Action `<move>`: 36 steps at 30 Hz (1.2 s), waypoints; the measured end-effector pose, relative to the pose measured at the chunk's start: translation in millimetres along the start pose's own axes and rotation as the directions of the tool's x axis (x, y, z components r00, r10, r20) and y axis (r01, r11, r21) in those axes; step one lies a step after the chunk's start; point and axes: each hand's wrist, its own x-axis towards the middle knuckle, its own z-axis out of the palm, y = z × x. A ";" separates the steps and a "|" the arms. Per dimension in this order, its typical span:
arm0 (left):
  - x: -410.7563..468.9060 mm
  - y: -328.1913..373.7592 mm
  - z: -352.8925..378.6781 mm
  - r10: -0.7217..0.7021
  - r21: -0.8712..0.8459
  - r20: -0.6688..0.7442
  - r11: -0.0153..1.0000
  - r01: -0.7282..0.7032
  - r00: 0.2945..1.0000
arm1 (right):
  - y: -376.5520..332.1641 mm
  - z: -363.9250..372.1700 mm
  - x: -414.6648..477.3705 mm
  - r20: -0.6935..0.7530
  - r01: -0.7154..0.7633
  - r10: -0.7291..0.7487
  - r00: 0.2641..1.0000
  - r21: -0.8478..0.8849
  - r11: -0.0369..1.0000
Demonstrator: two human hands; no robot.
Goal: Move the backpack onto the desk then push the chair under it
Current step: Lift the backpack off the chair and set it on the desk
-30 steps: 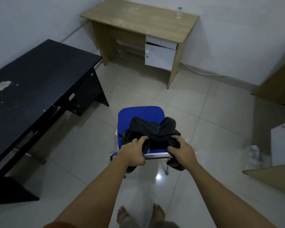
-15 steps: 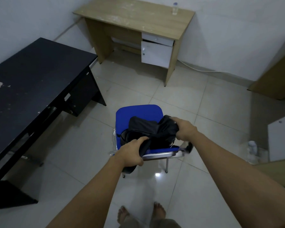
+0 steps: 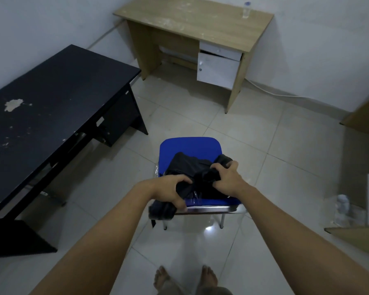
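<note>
Backpack [image 3: 197,167] lying crumpled on blue chair [image 3: 190,146], gripped at both ends. Right hand [image 3: 226,177] now clenching nearer fold, shifted from far edge; left hand [image 3: 173,189] grasping hanging corner. Lift toward surface [image 3: 51,99] probably imminent.

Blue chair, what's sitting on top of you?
A black backpack lies on the blue chair, gripped by the left hand and right hand. What's inside the backpack is hidden.

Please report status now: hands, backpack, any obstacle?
Left hand and right hand both grip backpack. Backpack on blue chair, not on desk. Floor ahead clear.
</note>
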 end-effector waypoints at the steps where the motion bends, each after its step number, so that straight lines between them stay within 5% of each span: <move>1: -0.9 -0.4 -6.4 -0.042 0.043 0.071 0.998 0.039 0.997 | -0.3 -0.4 -0.1 0.024 0.035 -0.035 0.999 -0.007 0.999; 5: 0.1 3.7 -28.9 -0.154 0.251 0.243 0.964 0.091 0.958 | -1.5 0.3 4.0 0.016 0.088 -0.087 0.996 -0.077 0.993; 10: 11.9 10.8 -64.7 -0.150 0.563 -0.105 0.806 0.184 0.983 | -10.6 6.5 6.6 -0.054 0.038 -0.051 0.997 -0.228 0.973; 15: 39.3 22.4 -46.0 -0.200 0.444 -0.016 0.877 0.186 0.980 | -4.8 9.1 5.3 -0.041 0.079 -0.086 0.995 -0.158 0.984; 18: 55.2 28.0 -15.6 -0.105 0.410 -0.041 0.905 0.112 0.994 | 1.2 13.4 4.6 -0.075 0.098 -0.113 0.991 -0.181 0.979; 23: 67.9 25.9 23.4 0.008 0.515 -0.301 0.843 0.156 0.954 | 4.8 15.9 2.6 -0.122 0.163 -0.194 0.973 -0.230 0.959; 26: 71.4 27.1 34.4 0.065 0.523 -0.321 0.844 0.120 0.945 | 3.2 15.7 1.0 -0.125 0.210 -0.263 0.957 -0.331 0.920; 31: 57.3 27.9 38.7 0.034 0.386 -0.422 0.911 0.145 0.906 | -4.0 8.9 0.0 -0.142 0.245 -0.338 0.930 -0.445 0.861; 36: 30.7 19.4 22.5 0.083 0.216 -0.633 0.974 0.073 0.770 | -37.1 -9.9 -0.5 -0.182 0.368 -0.497 0.849 -0.472 0.801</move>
